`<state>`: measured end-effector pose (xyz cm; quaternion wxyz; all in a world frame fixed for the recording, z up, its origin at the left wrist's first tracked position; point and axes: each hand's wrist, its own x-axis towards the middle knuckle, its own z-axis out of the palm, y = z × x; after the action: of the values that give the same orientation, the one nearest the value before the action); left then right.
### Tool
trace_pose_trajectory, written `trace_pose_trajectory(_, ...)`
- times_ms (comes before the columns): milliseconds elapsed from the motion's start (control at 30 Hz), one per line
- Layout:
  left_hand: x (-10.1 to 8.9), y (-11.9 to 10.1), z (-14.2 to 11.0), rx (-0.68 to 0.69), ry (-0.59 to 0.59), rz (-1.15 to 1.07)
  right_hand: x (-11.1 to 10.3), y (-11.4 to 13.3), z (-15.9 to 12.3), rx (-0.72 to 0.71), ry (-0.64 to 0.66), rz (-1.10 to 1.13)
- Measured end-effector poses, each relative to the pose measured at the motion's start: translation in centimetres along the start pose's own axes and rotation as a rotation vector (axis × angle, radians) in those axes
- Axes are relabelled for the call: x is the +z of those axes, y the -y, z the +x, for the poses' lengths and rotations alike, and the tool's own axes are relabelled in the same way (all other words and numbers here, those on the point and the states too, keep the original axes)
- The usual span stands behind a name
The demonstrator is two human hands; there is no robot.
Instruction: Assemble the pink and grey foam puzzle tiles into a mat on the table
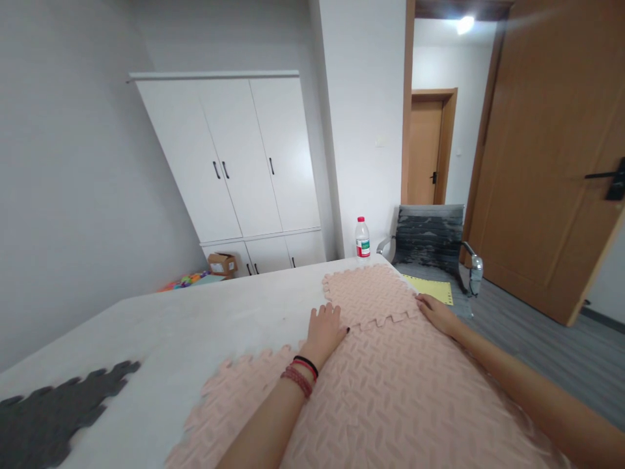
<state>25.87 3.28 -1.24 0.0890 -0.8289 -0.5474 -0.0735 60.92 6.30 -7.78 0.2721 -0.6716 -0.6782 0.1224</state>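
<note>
My left hand [325, 333] lies palm down near the left end of a seam between pink foam mat tiles, its fingers stretched forward onto the white table. At the seam's right end, my right hand [437, 314] rests on the mat's edge with fingers extended, partly seen from the side. The farther pink foam tile [371, 292] meets the large near pink foam mat [415, 384] along this toothed seam, and a thin dark line shows there. Another pink foam section [239, 397] with a toothed edge extends beneath my left forearm.
A dark grey foam tile [53, 417] lies on the white table [161, 332] at left. A red-capped bottle [362, 240] stands at the far corner. Beyond the right edge is an office chair [430, 234] with a yellow sheet [432, 288] on its seat. White cabinets [244, 156] stand behind.
</note>
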Motion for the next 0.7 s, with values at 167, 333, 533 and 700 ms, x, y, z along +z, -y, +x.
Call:
trace_pose_trajectory(167,-0.9,0.0,1.3,0.083,0.171,-0.027,-0.2,0.4,-0.2,-0.014,0.013,-0.011)
trace_pose_trajectory(333,-1.4,-1.4,3.6,0.028,0.296,0.008,-1.2,1.8,-0.1,-0.008,0.083,-0.234)
trace_pose_trajectory(533,-1.9,-4.3,4.4,-0.044,0.343,0.063,-1.5,3.7,0.6,-0.014,0.157,-0.578)
trace_pose_trajectory(700,-2.1,-4.6,4.1,-0.055,0.367,0.058,-1.3,5.0,1.3,0.052,0.208,-0.604)
